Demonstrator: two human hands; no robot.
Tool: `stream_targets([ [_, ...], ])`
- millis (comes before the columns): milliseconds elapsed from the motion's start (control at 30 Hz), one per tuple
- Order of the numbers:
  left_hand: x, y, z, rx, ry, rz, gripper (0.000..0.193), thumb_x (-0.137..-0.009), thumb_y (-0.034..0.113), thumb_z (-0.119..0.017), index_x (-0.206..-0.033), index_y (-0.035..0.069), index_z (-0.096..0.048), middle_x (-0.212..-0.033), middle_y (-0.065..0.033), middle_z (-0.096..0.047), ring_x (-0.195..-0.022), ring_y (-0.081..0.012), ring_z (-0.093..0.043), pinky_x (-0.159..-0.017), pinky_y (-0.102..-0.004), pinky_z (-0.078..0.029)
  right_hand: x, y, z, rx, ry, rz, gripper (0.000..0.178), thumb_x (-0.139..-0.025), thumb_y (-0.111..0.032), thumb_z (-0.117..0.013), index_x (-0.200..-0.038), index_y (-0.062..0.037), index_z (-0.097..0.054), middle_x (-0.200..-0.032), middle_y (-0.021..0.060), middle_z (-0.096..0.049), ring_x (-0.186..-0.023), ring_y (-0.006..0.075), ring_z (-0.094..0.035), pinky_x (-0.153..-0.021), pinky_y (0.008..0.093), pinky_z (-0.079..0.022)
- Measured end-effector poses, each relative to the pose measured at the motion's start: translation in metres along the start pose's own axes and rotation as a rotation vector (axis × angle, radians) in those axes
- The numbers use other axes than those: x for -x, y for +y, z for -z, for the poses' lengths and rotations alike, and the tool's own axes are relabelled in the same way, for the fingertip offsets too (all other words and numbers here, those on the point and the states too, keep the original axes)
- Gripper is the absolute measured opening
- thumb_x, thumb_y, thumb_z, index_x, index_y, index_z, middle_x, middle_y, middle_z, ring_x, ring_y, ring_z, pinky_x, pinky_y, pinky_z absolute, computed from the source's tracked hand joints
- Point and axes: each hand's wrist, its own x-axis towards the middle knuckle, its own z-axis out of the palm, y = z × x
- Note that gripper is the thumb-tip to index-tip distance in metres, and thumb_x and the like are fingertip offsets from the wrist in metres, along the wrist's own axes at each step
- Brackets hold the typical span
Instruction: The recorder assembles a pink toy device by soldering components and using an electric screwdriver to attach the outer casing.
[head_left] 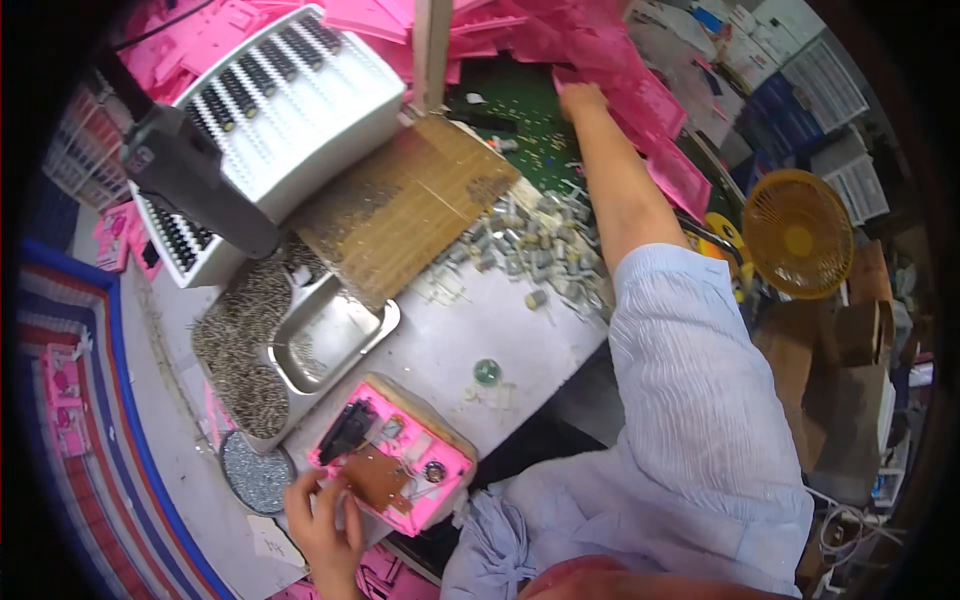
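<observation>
A pink plastic housing (438, 468) lies on a padded block at the table's near edge. Inside it sit a black part (348, 432), a brown circuit board (378, 480), thin wires and a small round metal part (434, 471). My left hand (325, 525) is at the housing's lower left edge, fingers apart and bent, holding nothing that shows. My right arm stretches far forward. There, my right hand (582, 98) closes on the edge of a pink plastic panel (566, 78) beside a heap of pink parts; its fingertips are partly hidden.
A steel tray (330, 345) and a heap of screws (240, 345) lie left of a cardboard sheet (400, 215). Small motors (540, 240) are piled beyond. A white rack (340, 110), a dark arm-like tool (190, 170) and a wooden post (431, 55) stand behind. An orange basket (797, 205) is at right.
</observation>
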Motion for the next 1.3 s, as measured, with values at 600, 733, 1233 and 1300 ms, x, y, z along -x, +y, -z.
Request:
stream_targets([
  [600, 0.018, 0.001, -0.027, -0.055, 0.182, -0.105, 0.025, -0.076, 0.004, -0.076, -0.100, 0.008, -0.069, -0.102, -0.0138, -0.066, -0.090, -0.0348, -0.062, -0.078, -0.0444, -0.048, -0.020, 0.007, 0.115, -0.838, 0.866, 0.476, 0.020, -0.084, -0.014, -0.076, -0.101, -0.0039, -0.073, -0.096, 0.0108, -0.074, -0.091, 0.0217, -0.070, -0.086, 0.0359, -0.055],
  [733, 0.013, 0.000, -0.027, -0.038, 0.135, -0.143, 0.022, -0.077, 0.007, -0.077, -0.098, 0.009, -0.070, -0.103, -0.0108, -0.065, -0.090, -0.0324, -0.062, -0.078, -0.0434, -0.047, 0.115, -0.015, 0.120, -1.458, 0.727, 0.428, 0.019, -0.090, -0.007, -0.077, -0.106, -0.0035, -0.068, -0.101, 0.0086, -0.072, -0.088, 0.0193, -0.069, -0.077, 0.0318, -0.058],
  [1233, 0.002, 0.009, -0.050, -0.142, -0.002, -0.364, 0.029, -0.078, 0.018, -0.078, -0.107, 0.017, -0.075, -0.109, -0.0013, -0.064, -0.108, -0.0241, -0.060, -0.096, -0.0435, -0.044, 0.359, -0.029, 0.092, -2.004, 0.058, 0.641, 0.016, -0.095, 0.007, -0.066, -0.105, -0.0050, -0.065, -0.095, 0.0058, -0.071, -0.081, 0.0096, -0.067, -0.070, 0.0227, -0.054],
  [1300, 0.004, 0.010, -0.050, -0.132, 0.027, -0.347, 0.024, -0.081, 0.019, -0.073, -0.105, 0.015, -0.075, -0.110, -0.0008, -0.065, -0.106, -0.0221, -0.061, -0.098, -0.0425, -0.044, 0.367, -0.039, 0.088, -2.015, -0.017, 0.672, 0.016, -0.095, 0.007, -0.066, -0.104, -0.0053, -0.064, -0.094, 0.0049, -0.070, -0.078, 0.0077, -0.065, -0.063, 0.0200, -0.051],
])
